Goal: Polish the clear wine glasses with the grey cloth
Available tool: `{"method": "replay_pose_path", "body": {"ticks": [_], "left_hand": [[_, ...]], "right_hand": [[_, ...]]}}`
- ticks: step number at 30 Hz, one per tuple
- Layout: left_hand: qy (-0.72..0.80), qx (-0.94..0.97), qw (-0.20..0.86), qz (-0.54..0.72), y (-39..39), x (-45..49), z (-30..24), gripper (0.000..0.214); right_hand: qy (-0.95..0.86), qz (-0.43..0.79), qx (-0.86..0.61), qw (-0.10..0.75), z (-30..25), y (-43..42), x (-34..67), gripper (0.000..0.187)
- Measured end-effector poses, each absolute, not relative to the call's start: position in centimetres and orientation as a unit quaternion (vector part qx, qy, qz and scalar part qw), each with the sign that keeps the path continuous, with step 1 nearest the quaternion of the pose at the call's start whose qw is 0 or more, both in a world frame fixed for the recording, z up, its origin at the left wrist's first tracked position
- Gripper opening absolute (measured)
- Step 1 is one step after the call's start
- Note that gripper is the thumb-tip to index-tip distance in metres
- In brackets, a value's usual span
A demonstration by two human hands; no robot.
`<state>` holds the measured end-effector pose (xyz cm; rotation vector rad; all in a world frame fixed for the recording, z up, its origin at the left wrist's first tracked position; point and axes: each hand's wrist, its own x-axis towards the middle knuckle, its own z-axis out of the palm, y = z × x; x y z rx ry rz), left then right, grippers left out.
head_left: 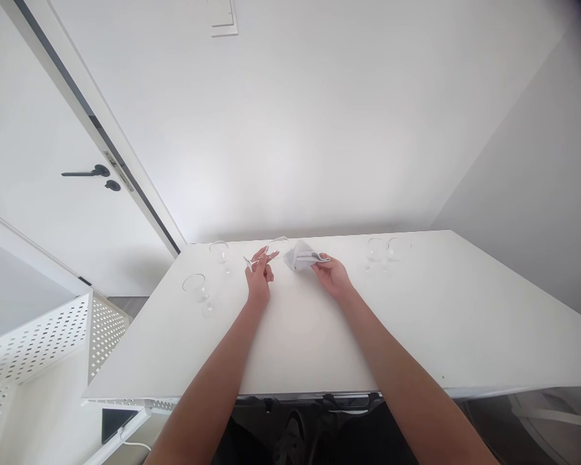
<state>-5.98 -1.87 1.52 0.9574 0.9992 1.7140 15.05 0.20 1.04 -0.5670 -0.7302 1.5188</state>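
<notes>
While the left hand (258, 272) grips a tilted glass (279, 245) low, apparently leaving its bowl clear, the right hand (332, 274) pinches a folded grey cloth (302, 257) just beside that bowl. Two upright glasses (202, 294) stand left of the left hand, another pair (377, 250) right of the right hand, presumably for elbow room.

Clear stemmed glasses (199, 289) stand left and right on the white flat tabletop (300, 349). Between is a grey folded cloth (303, 257).
</notes>
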Motion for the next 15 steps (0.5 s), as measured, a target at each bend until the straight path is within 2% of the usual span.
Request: {"method": "replay_pose_path", "body": {"ticks": [3, 7, 12, 15], "left_hand": [[0.405, 0.387, 0.455, 0.692, -1.9, -6.0, 1.5, 0.057], [0.406, 0.391, 0.453, 0.691, -1.9, -5.9, 1.6, 0.057], [0.405, 0.416, 0.441, 0.684, -1.8, -5.8, 1.5, 0.058], [0.405, 0.425, 0.445, 0.676, -1.8, -5.8, 1.3, 0.053]], "right_hand": [[-0.303, 0.688, -0.295, 0.590, 1.1, 0.2, 15.3, 0.017], [-0.333, 0.673, -0.419, 0.511, 1.3, 0.0, 15.5, 0.035], [-0.446, 0.615, -0.476, 0.444, 1.5, -0.7, 15.3, 0.043], [-0.433, 0.624, -0.454, 0.466, 1.9, -0.9, 15.0, 0.034]]}}
